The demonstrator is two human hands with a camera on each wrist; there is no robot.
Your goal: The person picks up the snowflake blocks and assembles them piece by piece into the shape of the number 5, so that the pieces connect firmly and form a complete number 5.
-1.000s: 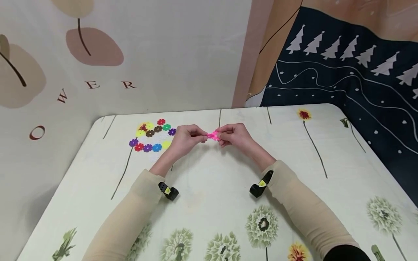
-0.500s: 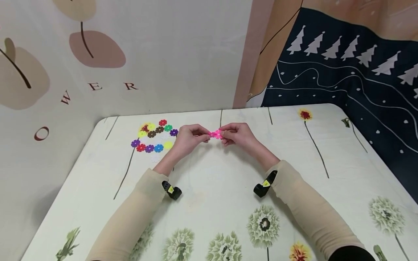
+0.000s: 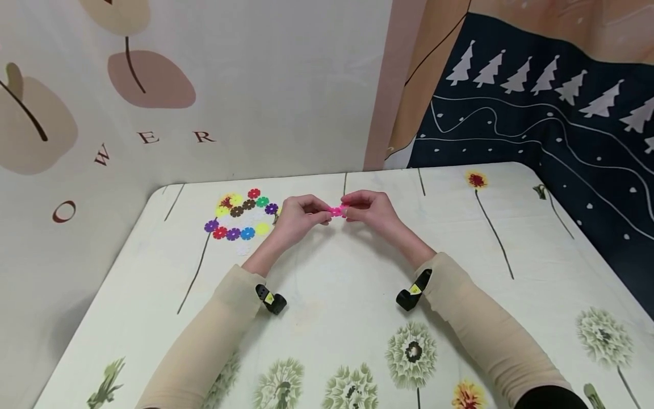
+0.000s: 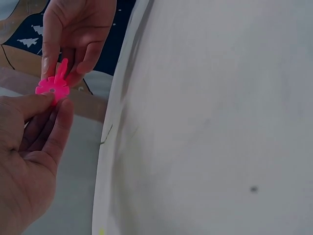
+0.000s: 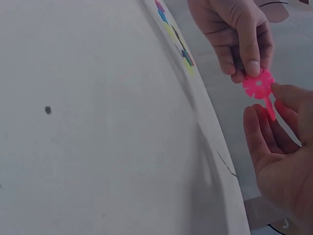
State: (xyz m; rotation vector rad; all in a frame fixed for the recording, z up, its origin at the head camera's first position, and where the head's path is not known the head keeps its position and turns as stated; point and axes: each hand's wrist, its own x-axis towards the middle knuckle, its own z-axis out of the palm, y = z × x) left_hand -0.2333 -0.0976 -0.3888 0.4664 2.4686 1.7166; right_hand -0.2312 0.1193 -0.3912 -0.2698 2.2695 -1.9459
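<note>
Two pink snowflake discs, slotted together at an angle, are held between my hands above the back middle of the table. My left hand point(image 3: 300, 218) pinches the notched round disc point(image 4: 53, 90) between thumb and fingertips. From the other side my right hand point(image 3: 374, 213) has its thumb and fingers around the second disc point(image 5: 270, 108), which shows edge-on in both wrist views. In the right wrist view the flat face of the left hand's disc point(image 5: 258, 84) shows, with a small hole at its centre. The fingers partly cover both discs.
Left of the hands, several coloured snowflake discs lie on the table, among them a blue disc point(image 3: 247, 233), a red disc point(image 3: 254, 193) and a green disc point(image 3: 263, 201). White discs point(image 3: 244, 246) blend into the flower-print tablecloth point(image 3: 337, 295). A wall cloth stands behind the table.
Less of the pink discs shows between the hands now, as the right hand's disc has turned and its fingers cover more. Both hands stay over about the same spot.
</note>
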